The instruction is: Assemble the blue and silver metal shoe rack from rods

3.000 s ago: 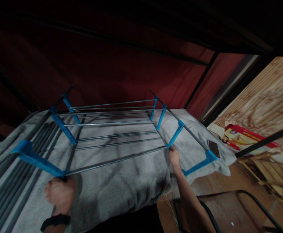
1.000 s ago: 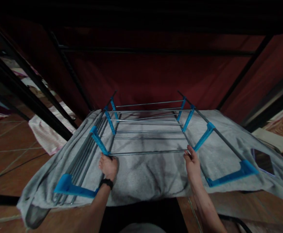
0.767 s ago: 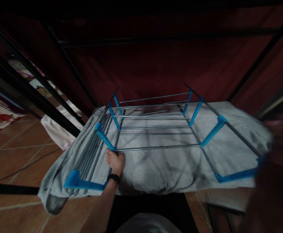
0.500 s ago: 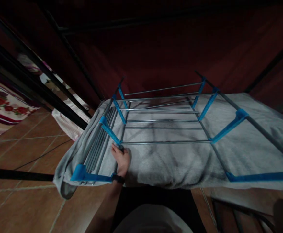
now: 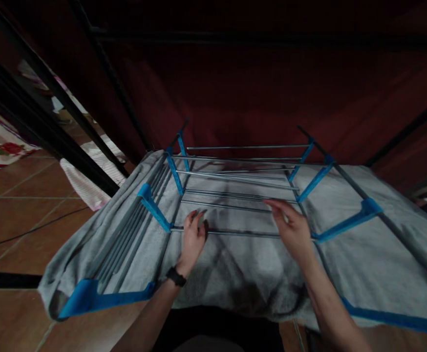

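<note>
A rack of grey metal rods with blue plastic brackets lies on a grey blanket. My left hand, with a black watch at the wrist, hovers by the left part of the nearest cross rod, fingers apart and slightly curled. Over the right part of the same rod is my right hand, its thumb and fingers apart and pointing left. Neither hand holds anything. More grey rods sit close together along the rack's left side.
A dark red cloth hangs behind, crossed by black metal bars. Tiled floor shows at the left, with a striped cloth and a flowered fabric beyond.
My left hand has left the rack's left side rod and moved right. My right hand has come into view over the rack. The view has shifted, and the rack appears lower.
</note>
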The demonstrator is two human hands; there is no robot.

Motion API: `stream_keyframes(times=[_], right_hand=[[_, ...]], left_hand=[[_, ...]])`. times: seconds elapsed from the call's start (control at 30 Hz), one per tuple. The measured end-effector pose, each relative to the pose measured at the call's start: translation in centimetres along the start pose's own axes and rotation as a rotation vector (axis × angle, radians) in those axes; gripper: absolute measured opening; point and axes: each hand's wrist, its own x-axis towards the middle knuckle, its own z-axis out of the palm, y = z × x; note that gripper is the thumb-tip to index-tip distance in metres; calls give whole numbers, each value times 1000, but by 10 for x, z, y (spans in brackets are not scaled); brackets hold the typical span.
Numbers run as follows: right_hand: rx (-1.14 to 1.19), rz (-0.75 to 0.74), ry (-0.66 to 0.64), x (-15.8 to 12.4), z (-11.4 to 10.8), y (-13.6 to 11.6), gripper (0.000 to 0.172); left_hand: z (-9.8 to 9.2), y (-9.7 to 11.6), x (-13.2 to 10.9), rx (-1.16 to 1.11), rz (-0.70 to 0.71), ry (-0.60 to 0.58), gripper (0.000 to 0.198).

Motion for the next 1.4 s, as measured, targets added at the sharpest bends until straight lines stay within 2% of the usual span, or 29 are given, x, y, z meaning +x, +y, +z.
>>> stream_keyframes(times=[0.1,0.23,0.3,0.43,0.53,0.67,0.83,0.97,1.1,1.23,1.3,1.4], right_hand=[[-87,70,-139,19,37,45,39],[-338,99,-283,47,83,100,45],[-477,82,-366,63,96,111,47],[-706,65,-561,89,112,116,51],[-808,59,-648,100,121,120,43],[-866,6,-678,104,127,118,36],[-842,-52,-714,103,122,108,32],[-781,18,-813,103,112,93,32],[-722,105,-888,103,102,71,32],[-547,186,-928,99,91,49,27],[-470,209,-946,91,85,41,22],[-310,342,-935,66,76,32,15]], left_hand=[[20,-3,21,67,32,-59,41],[44,-11,44,216,85,-149,43],[53,-13,55,305,128,-232,48],[65,-11,79,476,209,-404,57],[70,-6,93,590,238,-499,56],[71,2,101,683,293,-543,52],[72,5,106,719,382,-559,52],[69,0,108,682,397,-458,45],[58,-2,107,578,429,-371,42],[47,0,109,523,403,-306,39],[44,2,109,480,400,-297,43],[40,13,103,374,395,-304,45]])
